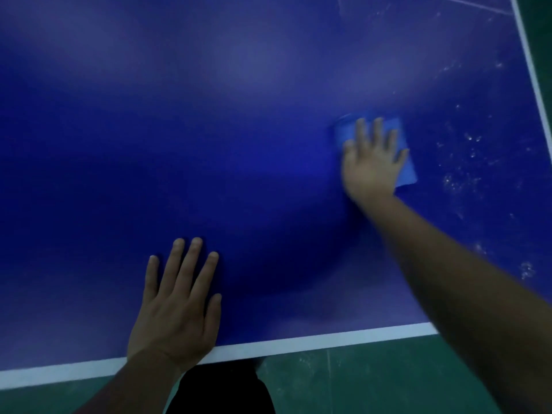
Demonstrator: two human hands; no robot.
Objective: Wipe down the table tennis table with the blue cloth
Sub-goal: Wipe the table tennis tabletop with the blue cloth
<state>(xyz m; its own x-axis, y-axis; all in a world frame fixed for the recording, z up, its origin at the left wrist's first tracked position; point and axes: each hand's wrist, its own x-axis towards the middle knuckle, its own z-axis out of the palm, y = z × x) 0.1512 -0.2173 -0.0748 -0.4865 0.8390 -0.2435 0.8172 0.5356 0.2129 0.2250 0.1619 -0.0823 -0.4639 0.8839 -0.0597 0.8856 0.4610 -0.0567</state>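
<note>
Dark clothing (221,389) of the person filled the bottom middle, just below the table's near edge. Green floor (358,377) showed beneath that edge and again past the table's right edge.

Left hand (176,306) lay flat on the table (209,130), fingers straight and slightly spread, holding nothing; its wrist crossed the white near line (298,342), and the fingers pointed away from the person.

Beyond and left of that hand the blue surface ran bare to the picture's left and top borders, giving wide room for sweeping. The white line followed the near edge, rising slightly toward the right.

Right hand (373,159) reached farther in from the near edge, the arm stretched diagonally from the lower right. Its fingers were straight and spread, pressing the cloth (407,168) flat against the table rather than curling round it. The cloth, a lighter blue and roughly rectangular, lay mostly under the palm; its long axis ran from upper left to lower right, with parts showing past the fingertips and below the little finger.

Right of the cloth, pale specks (466,174) dotted the surface up to the right side line (534,85). A thin white line (478,6) crossed the far right corner.
</note>
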